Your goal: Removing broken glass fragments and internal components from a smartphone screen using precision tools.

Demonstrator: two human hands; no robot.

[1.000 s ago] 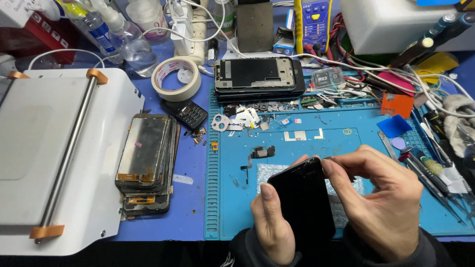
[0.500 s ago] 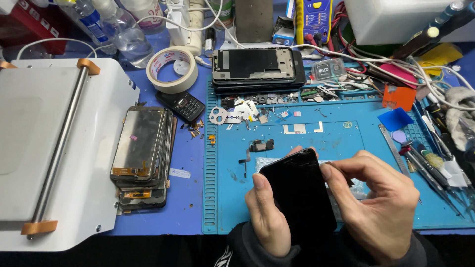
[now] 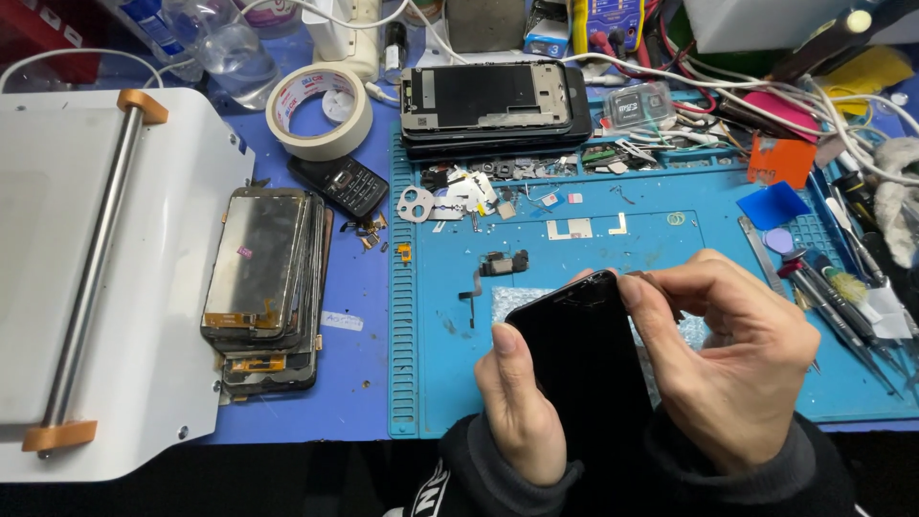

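Pretty cluttered repair counter (image 3: 354,402) here, blue top with a lighter blue work mat (image 3: 574,278) taking up the middle and right of the frame. Low centre, both hands have a black phone screen (image 3: 584,364) over the mat's near edge: the left hand (image 3: 522,407) clamps its left side with the thumb on the glass, and the right hand (image 3: 737,359) has its fingers (image 3: 670,287) curled tight at the top right corner, maybe pinching some small part, hard to tell. Left of the mat sits a stack of old screens (image 3: 263,273), with a small black keypad phone (image 3: 340,184) and a roll of masking tape (image 3: 319,110) above it. A white machine with a metal bar (image 3: 96,268) fills the left edge. An opened phone frame (image 3: 493,101) lies at top centre, and loose hand tools (image 3: 842,297) and cables crowd the right side.
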